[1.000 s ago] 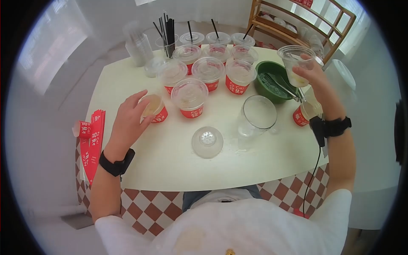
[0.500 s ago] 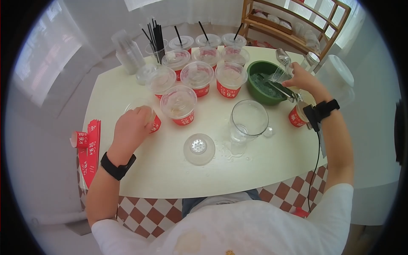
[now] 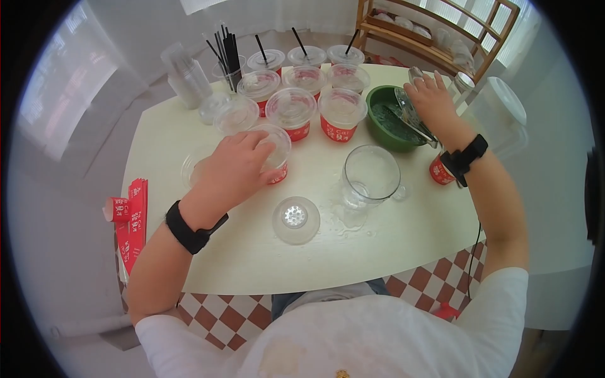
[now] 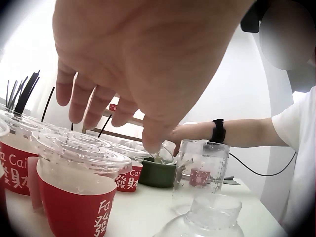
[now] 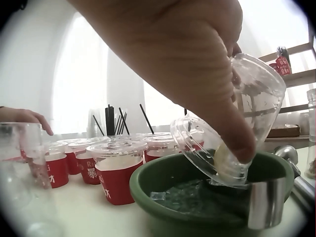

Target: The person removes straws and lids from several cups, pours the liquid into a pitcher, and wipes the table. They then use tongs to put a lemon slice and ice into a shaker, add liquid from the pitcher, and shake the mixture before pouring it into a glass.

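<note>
In the head view my left hand [image 3: 236,164] hovers over the front cups at left. In the left wrist view its fingers [image 4: 80,101] hang apart and nearly straight, above a lidded cup with a red sleeve [image 4: 76,197]. A clear round rim [image 3: 191,169] is partly hidden under this hand. My right hand [image 3: 433,104] grips a clear plastic cup [image 5: 261,94], tilted over the green bowl [image 5: 153,190]. A pale piece [image 5: 220,157] shows inside the clear cup. Ice cubes [image 5: 185,197] and metal tongs [image 3: 421,132] lie in the bowl.
A clear pitcher [image 3: 372,173] and a clear lid with strainer holes [image 3: 296,219] stand front centre, beside spilled water. Behind are several lidded cups [image 3: 291,110], black straws [image 3: 228,60] and stacked clear cups [image 3: 186,75]. Red sleeves [image 3: 133,214] lie left; another red-sleeved cup [image 3: 441,171] stands right.
My right hand has brought the clear cup over the green bowl and tipped it. My left hand has left the leftmost cup, moved right and spread its fingers; a clear rim now shows there.
</note>
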